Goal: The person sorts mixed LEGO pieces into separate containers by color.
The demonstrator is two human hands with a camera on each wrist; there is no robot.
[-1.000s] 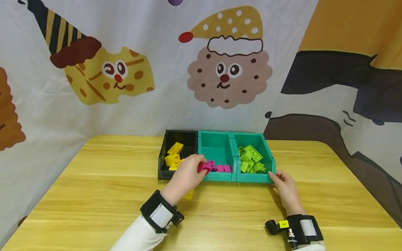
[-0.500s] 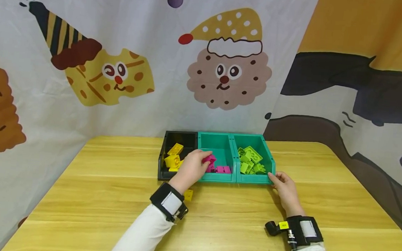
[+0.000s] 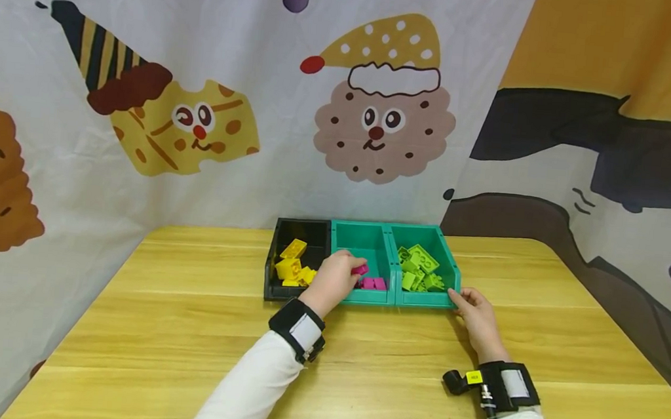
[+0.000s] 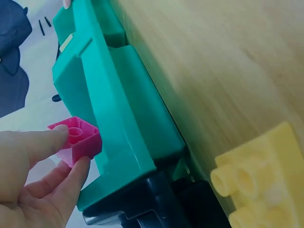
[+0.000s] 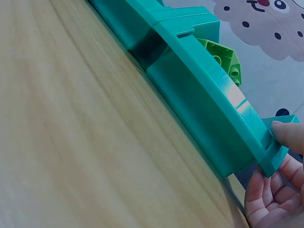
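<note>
In the head view my left hand (image 3: pixel 333 278) reaches over the front of the middle teal bin (image 3: pixel 359 236) and pinches a pink building brick (image 3: pixel 360 269). The left wrist view shows this pink brick (image 4: pixel 80 140) between thumb and fingers, hollow side visible, at the bin's rim. More pink bricks (image 3: pixel 373 283) lie inside the same bin. My right hand (image 3: pixel 477 316) grips the front corner of the right teal bin (image 3: pixel 426 299), which holds several lime green bricks (image 3: pixel 419 269). Its thumb lies on top of the rim in the right wrist view, fingers below.
A black bin (image 3: pixel 293 226) with several yellow bricks (image 3: pixel 289 268) adjoins the teal bins on the left. One yellow brick (image 4: pixel 259 178) rests on the wooden table (image 3: pixel 393 378) in front, hidden by my left arm in the head view. A printed cloth (image 3: pixel 224 194) hangs behind.
My left hand has shifted right and slightly back with a pink brick in its fingers. Its forearm now covers the loose yellow brick in the head view. My right hand keeps its grip on the bin corner.
</note>
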